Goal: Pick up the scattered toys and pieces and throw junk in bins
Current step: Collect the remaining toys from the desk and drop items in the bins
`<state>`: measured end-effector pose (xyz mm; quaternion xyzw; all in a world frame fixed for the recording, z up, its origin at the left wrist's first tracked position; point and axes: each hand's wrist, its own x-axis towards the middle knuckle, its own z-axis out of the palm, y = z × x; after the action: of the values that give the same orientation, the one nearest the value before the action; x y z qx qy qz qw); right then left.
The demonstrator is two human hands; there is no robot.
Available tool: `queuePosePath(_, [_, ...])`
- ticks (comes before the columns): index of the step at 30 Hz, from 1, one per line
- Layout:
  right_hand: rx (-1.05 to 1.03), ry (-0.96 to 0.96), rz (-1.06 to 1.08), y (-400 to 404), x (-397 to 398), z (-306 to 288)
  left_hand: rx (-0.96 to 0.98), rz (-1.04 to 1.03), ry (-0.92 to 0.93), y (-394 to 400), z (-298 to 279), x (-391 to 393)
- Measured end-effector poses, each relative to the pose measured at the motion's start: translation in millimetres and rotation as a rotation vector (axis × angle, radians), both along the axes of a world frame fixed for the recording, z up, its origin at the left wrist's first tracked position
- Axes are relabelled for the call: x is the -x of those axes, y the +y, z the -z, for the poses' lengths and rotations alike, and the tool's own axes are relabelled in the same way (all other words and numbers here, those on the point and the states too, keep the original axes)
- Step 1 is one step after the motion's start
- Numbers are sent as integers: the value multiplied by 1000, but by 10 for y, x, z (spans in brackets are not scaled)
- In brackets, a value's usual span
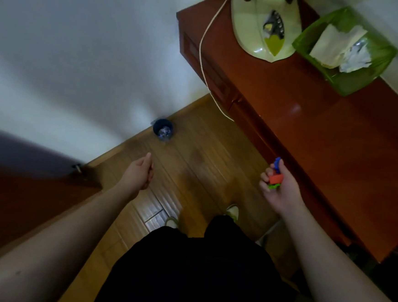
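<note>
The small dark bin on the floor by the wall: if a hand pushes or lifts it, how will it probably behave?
The small dark bin probably lifts easily: it looks little and holds only some crumpled scraps. Pushed, it would likely slide on the smooth wooden floor, perhaps tip.

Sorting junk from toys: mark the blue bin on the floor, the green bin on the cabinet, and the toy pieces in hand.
blue bin (163, 129), head view, its open top
green bin (377, 51), head view, its right wall
toy pieces (275, 179), head view, the orange block
</note>
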<state>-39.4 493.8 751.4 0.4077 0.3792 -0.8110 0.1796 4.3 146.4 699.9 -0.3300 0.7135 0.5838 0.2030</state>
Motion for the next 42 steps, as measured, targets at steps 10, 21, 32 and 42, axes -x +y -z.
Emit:
queuePosePath(10, [-48,-9,5,106,109,-68,-31,31,-14,91,42,146])
queuePosePath(21, [22,24,-143,-531,-18,0,-24,-155,-9,-565,89,-320])
queuePosePath(32, [5,53,-370,-946,-135,-74,-163,-459,-18,-809,-17,-1021])
queuePosePath(42, [10,39,-786,-1069,-150,-132,-150,-744,-59,-364,-223,-1780])
